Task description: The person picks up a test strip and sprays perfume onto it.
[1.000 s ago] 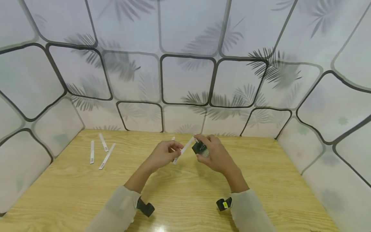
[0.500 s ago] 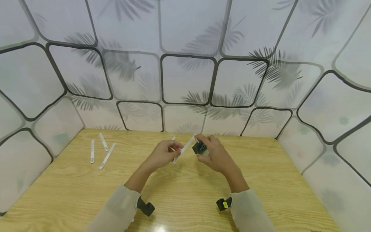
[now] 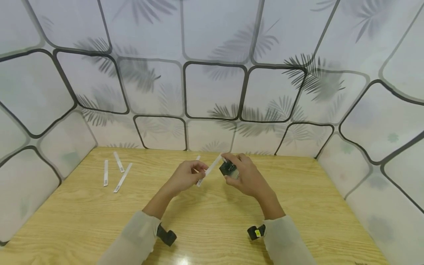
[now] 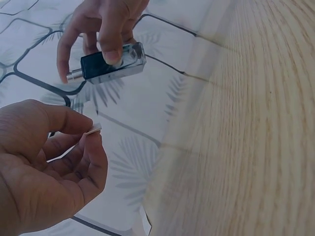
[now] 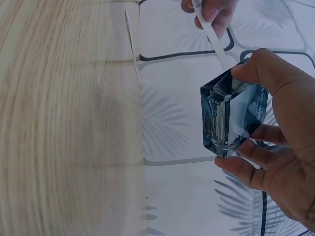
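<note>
My left hand [image 3: 184, 178] pinches a white paper test strip [image 3: 213, 165] between thumb and fingers near its printed lower end. The strip slants up to the right, its far end close to the bottle's top. In my right hand [image 3: 247, 177] is a dark, clear-based glass perfume bottle [image 3: 228, 168], held above the table. The index finger lies at the silver spray nozzle [image 4: 75, 75], while the thumb presses the bottle's side in the left wrist view. Faceted blue-tinted glass of the bottle [image 5: 216, 120] shows in the right wrist view. Whether strip and nozzle touch, I cannot tell.
Three white strips [image 3: 123, 177] lie apart on the wooden table [image 3: 205, 224] at the left. Another strip [image 3: 198, 158] lies behind my left hand, partly hidden. A patterned cloth wall [image 3: 212, 92] closes off the back and both sides.
</note>
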Demonstrator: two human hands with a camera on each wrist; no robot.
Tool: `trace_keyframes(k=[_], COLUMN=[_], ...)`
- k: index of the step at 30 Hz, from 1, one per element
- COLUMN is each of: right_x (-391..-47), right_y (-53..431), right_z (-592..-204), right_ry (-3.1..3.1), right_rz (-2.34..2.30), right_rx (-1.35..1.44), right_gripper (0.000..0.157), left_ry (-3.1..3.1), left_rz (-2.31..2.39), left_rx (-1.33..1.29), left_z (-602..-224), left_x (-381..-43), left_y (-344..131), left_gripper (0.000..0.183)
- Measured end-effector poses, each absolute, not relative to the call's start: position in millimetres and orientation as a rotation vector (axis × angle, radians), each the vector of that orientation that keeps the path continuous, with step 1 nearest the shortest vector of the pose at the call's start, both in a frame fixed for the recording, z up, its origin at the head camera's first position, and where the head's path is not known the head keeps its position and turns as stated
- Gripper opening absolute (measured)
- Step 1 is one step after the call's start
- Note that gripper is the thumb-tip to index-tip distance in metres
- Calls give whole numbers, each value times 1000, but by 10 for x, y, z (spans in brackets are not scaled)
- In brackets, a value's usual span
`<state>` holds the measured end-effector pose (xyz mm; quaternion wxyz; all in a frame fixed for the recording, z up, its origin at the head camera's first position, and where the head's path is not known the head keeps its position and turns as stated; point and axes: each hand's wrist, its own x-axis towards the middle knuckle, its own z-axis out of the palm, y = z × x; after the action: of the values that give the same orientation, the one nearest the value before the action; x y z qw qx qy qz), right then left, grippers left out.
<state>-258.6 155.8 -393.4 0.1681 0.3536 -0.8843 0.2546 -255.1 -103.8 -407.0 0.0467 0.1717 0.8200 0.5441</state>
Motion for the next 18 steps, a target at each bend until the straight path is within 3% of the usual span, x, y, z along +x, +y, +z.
trace_keyframes(k=[18], right_x=[-2585], right_y=[1607], right_z=[-3881], right_ry=[-2488], right_rz=[722], right_rx=[1028], right_gripper=[69], left_ry=[2558], left_rz=[1665], left_rx=[329], left_z=[-4290], left_x=[-2771], left_y=[-1472], left_gripper=[26])
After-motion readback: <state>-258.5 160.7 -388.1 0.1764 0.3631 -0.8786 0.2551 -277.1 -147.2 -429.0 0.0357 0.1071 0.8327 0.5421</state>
